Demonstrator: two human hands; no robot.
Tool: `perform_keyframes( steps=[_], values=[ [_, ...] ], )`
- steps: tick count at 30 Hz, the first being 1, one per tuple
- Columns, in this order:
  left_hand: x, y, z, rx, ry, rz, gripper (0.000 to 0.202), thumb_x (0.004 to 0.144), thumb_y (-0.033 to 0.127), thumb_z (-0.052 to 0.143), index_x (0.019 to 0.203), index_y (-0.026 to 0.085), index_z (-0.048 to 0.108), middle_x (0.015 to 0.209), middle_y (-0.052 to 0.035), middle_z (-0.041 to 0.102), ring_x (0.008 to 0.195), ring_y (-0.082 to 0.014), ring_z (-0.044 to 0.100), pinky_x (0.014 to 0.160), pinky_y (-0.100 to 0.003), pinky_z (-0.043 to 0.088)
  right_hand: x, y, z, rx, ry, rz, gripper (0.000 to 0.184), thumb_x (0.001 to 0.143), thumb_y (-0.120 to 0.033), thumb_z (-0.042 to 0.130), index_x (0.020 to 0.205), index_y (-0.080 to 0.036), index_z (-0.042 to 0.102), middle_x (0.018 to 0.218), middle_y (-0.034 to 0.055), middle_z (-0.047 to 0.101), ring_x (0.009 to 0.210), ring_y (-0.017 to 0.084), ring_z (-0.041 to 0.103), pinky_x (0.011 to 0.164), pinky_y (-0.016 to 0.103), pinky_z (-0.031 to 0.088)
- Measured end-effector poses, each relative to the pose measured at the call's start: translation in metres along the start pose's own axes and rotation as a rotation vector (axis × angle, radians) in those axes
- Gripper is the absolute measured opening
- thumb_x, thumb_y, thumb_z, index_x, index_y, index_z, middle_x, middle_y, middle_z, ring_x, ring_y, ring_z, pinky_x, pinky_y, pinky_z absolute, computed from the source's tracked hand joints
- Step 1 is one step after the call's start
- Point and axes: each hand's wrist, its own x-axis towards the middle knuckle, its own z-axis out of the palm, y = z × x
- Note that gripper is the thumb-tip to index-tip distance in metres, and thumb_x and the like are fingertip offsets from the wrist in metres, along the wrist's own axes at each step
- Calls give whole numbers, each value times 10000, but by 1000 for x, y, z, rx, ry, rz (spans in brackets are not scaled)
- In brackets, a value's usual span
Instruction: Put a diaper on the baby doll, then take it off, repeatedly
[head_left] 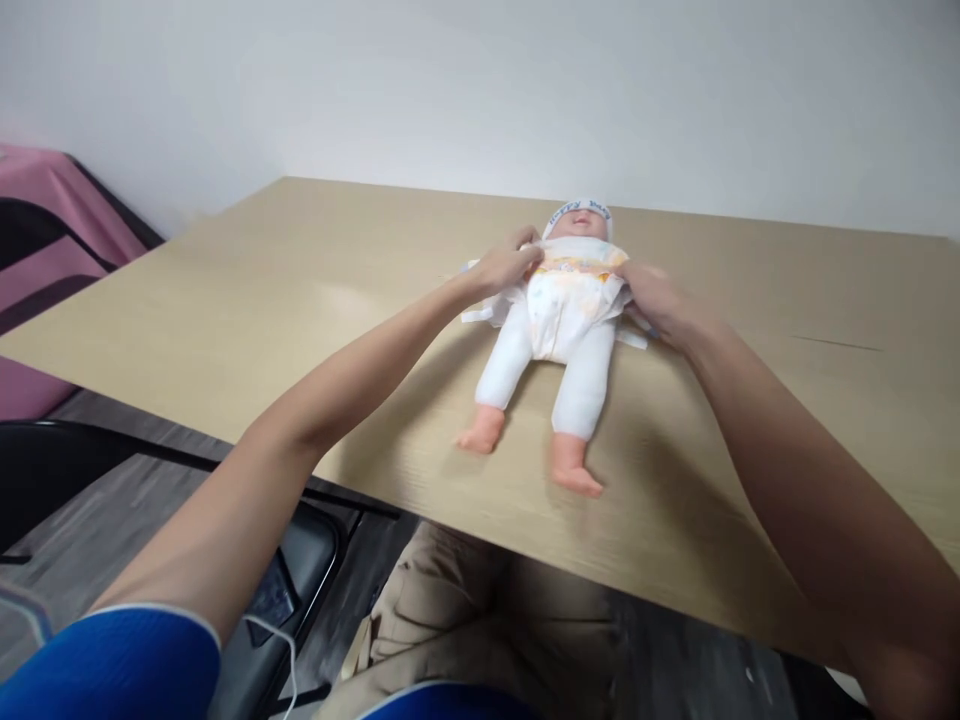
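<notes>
A baby doll in white clothes lies on its back on the wooden table, feet toward me, with a white cap on its head. A white diaper with a yellow print is wrapped round its waist. My left hand pinches the diaper's edge at the doll's left side. My right hand presses closed fingers on the diaper's tab at the other side; it is blurred by motion.
A black chair with a phone and white cable on its seat stands at the lower left. A pink cloth covers something at the far left. A white wall runs behind the table.
</notes>
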Motion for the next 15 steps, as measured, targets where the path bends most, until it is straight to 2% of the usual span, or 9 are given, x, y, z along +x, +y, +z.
perform_keyframes(
  steps=[4, 9, 12, 14, 15],
  values=[
    [-12, -9, 5, -165, -103, -98, 188, 996, 318, 604, 878, 232, 485, 817, -11, 530, 761, -187, 559, 778, -343, 479, -10, 2, 1, 178, -43, 192, 213, 1077, -277, 513, 906, -197, 613, 896, 64, 728, 794, 166, 632, 746, 277, 536],
    [-36, -10, 3, -293, -221, -132, 352, 1011, 513, 695, 864, 225, 554, 875, -32, 609, 759, -185, 583, 732, -339, 473, -41, 1, -24, 317, -178, 284, 181, 1050, -321, 643, 937, -192, 702, 956, 62, 761, 862, 162, 692, 779, 229, 601],
    [-41, -3, -3, -214, -176, -164, 287, 1045, 496, 673, 966, 227, 615, 902, -27, 656, 772, -183, 615, 741, -335, 481, -48, 13, -44, 223, -247, 183, 205, 1013, -416, 745, 991, -212, 736, 943, 56, 782, 856, 183, 733, 786, 265, 634],
    [-42, 7, -7, -89, -133, -169, 161, 1054, 385, 636, 1120, 238, 640, 959, -29, 704, 836, -199, 660, 782, -344, 509, -52, 29, -55, 108, -186, 81, 312, 934, -515, 835, 1022, -236, 727, 918, 45, 788, 773, 187, 723, 736, 304, 632],
    [-42, 13, -9, -5, -105, -139, 160, 1041, 308, 618, 1184, 241, 636, 1019, -38, 730, 898, -210, 683, 823, -356, 527, -56, 38, -59, 54, -121, 48, 368, 898, -558, 856, 1032, -245, 718, 913, 44, 791, 726, 184, 707, 707, 319, 621]
  ],
)
